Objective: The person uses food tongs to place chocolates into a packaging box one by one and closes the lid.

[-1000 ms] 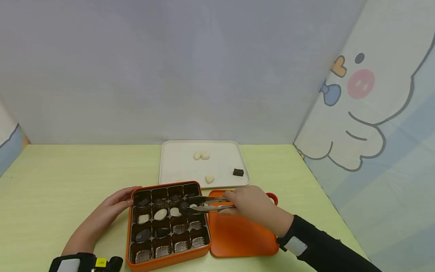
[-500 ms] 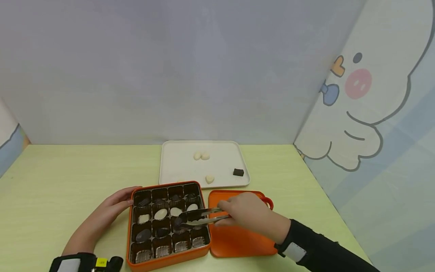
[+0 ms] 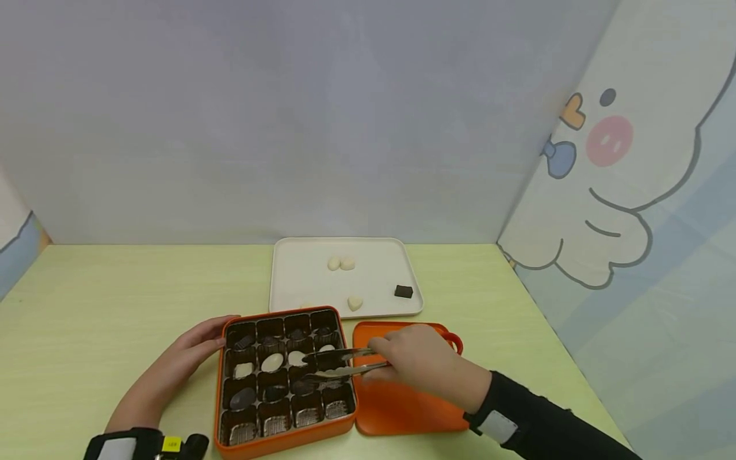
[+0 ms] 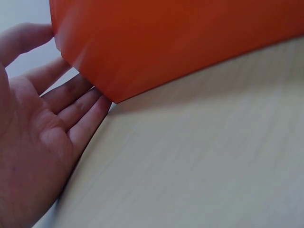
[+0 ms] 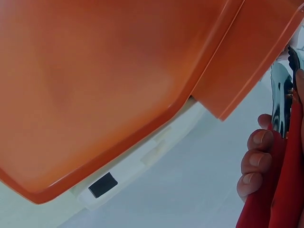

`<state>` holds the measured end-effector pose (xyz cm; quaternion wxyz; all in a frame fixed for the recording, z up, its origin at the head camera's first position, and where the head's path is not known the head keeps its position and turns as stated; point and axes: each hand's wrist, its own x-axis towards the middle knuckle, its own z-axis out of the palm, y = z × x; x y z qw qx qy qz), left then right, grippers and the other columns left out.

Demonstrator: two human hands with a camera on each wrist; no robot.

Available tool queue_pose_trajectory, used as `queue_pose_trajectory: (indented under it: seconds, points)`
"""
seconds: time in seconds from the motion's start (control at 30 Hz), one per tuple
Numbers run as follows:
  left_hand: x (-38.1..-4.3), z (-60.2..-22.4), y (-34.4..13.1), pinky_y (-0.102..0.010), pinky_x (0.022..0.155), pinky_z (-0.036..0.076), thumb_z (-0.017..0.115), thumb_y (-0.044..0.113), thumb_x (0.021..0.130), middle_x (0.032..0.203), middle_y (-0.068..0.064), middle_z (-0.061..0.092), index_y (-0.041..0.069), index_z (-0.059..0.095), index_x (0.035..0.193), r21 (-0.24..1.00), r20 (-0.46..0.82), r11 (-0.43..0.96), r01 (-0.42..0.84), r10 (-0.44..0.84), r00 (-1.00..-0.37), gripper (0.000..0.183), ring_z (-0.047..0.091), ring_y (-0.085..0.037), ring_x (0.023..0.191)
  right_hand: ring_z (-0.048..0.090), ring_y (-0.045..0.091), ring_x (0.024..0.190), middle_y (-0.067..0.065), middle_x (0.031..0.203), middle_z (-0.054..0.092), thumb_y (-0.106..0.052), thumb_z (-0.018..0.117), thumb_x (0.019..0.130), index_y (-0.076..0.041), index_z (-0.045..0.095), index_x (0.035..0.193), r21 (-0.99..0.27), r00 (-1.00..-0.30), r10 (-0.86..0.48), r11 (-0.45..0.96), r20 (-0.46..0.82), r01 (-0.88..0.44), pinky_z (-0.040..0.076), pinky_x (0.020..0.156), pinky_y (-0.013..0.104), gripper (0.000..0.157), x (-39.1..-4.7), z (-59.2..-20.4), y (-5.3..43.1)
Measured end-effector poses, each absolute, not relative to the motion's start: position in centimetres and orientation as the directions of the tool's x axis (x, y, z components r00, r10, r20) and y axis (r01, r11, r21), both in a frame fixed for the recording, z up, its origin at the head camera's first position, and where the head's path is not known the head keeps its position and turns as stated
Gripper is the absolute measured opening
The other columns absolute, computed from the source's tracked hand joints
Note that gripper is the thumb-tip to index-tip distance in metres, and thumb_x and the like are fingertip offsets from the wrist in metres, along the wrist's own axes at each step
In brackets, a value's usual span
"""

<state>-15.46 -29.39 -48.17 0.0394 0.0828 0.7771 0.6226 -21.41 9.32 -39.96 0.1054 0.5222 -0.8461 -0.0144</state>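
An orange box [image 3: 299,439] with a dark divided insert holds white and dark chocolates. My left hand [image 3: 172,364] rests at its far left corner; in the left wrist view straight fingers [image 4: 85,111] touch the orange wall. My right hand [image 3: 422,361] grips metal tongs [image 3: 352,371] with red handles [image 5: 266,204]. The tongs' tips are apart over the right side of the box. Just under the lower tip, a dark chocolate [image 3: 301,387] lies in a compartment of the third row. The compartments of the nearest row hold nothing.
An orange lid [image 3: 414,409] lies flat right of the box, under my right hand. Behind the box, a white tray [image 3: 379,255] carries several white chocolates [image 3: 354,303] and one dark block [image 3: 404,291]. A grey wall [image 3: 345,128] closes off the back of the table.
My right hand and the tongs have come toward me, from the second row to the third. The dark chocolate went with them and is now let go in a third-row compartment. My left hand stayed still.
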Motion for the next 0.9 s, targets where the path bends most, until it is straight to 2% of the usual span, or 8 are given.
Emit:
queue_pose_trajectory:
  seconds: [0.2,0.4,0.57,0.67,0.9]
  points:
    - [-15.5,-48.1,-29.3,-0.058,0.100,0.022,0.045,0.027,0.095,0.135,-0.016,0.036,0.014,0.039,0.134,0.975,0.034,0.212,0.072,0.176,-0.984,0.041,0.035,-0.020,0.120,0.031,0.006,0.040,-0.009,0.049,0.032,-0.061,0.052,0.079,-0.020,0.044,0.075,0.128,-0.641,-0.753,0.657,0.146,-0.743,0.026,0.035,0.021,0.042,-22.1,-39.7,10.1]
    - [-15.5,-48.2,-29.4,-0.062,0.101,0.020,0.045,0.027,0.095,0.136,-0.016,0.036,0.015,0.039,0.134,0.978,0.028,0.198,0.063,0.177,-0.984,0.041,0.032,-0.025,0.122,0.038,0.007,0.044,-0.008,0.052,0.041,-0.063,0.048,0.079,-0.018,0.051,0.085,0.061,-0.810,-0.580,0.815,0.085,-0.577,0.031,0.037,0.024,0.045,-22.8,-40.0,10.9]
    - [-15.5,-48.2,-29.4,-0.061,0.101,0.019,0.045,0.027,0.095,0.137,-0.015,0.035,0.014,0.038,0.134,0.979,0.028,0.192,0.064,0.181,-0.983,0.041,0.031,-0.025,0.123,0.038,0.013,0.041,-0.002,0.049,0.039,-0.059,0.048,0.083,-0.012,0.046,0.076,0.102,-0.884,-0.464,0.884,0.063,-0.456,0.030,0.035,0.025,0.048,-23.6,-40.8,12.0]
    - [-15.5,-48.2,-29.4,-0.061,0.101,0.020,0.045,0.027,0.095,0.136,-0.015,0.035,0.014,0.039,0.134,0.979,0.031,0.195,0.066,0.180,-0.983,0.041,0.032,-0.023,0.122,0.038,0.015,0.040,0.000,0.048,0.039,-0.057,0.050,0.084,-0.009,0.047,0.076,0.140,-0.913,-0.405,0.908,0.054,-0.395,0.031,0.034,0.025,0.048,-24.3,-41.4,12.8]
    - [-15.4,-48.2,-29.4,-0.061,0.100,0.021,0.045,0.027,0.095,0.135,-0.016,0.037,0.015,0.039,0.133,0.977,0.037,0.202,0.073,0.177,-0.983,0.040,0.034,-0.021,0.121,0.037,0.017,0.038,0.004,0.050,0.040,-0.054,0.056,0.082,-0.005,0.045,0.078,0.190,-0.940,-0.319,0.937,0.123,-0.293,0.031,0.033,0.025,0.050,-27.0,-42.3,14.8]
